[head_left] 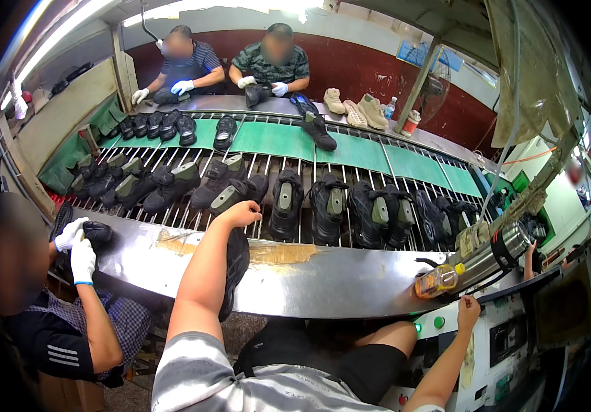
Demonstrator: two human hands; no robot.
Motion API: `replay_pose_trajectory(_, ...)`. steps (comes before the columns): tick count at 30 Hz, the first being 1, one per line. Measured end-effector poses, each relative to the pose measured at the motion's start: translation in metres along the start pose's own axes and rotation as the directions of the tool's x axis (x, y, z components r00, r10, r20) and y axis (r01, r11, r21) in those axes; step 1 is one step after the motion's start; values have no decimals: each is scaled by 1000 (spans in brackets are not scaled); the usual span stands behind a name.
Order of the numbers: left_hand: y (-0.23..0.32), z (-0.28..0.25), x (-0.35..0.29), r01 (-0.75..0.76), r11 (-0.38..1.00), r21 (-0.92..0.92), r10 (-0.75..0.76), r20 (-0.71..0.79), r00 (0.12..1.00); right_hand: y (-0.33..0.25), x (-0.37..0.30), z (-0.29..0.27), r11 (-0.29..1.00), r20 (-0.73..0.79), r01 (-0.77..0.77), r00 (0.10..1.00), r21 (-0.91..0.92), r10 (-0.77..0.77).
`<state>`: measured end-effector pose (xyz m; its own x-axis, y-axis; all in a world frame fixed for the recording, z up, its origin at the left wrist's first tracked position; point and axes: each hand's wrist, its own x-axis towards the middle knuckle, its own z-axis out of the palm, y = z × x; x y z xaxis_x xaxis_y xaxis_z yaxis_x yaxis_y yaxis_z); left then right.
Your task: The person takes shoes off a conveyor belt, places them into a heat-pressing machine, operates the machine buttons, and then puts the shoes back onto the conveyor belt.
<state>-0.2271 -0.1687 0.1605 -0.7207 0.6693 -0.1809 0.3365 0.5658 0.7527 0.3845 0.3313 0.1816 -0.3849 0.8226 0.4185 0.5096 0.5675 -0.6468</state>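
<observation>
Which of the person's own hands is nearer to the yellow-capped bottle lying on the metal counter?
The right hand. It rests at the edge of the control panel, just below and right of the bottle. The left hand is far to the bottle's left, reaching toward the shoes on the conveyor.

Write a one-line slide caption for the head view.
Left hand reaches a black shoe on the roller conveyor; right hand rests at the control panel.
</observation>
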Motion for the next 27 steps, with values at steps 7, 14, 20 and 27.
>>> replay_pose_trajectory(7,5,-3,-3,45,998,-49,-43,29,999,-8,-5,-3,997,-20,-1,1000,-72,0)
replay_pose_trajectory(14,8,-9,-5,42,999,-35,-40,48,998,-2,-6,0,997,-48,9,999,-82,-13)
replay_pose_trajectory(20,3,-11,-7,3,1000,4,-3,42,999,-5,-6,1,996,-55,22,998,-91,-27)
replay_pose_trajectory(27,13,-15,-12,57,997,-44,-54,65,996,-10,-9,-4,995,-53,39,998,-92,-44)
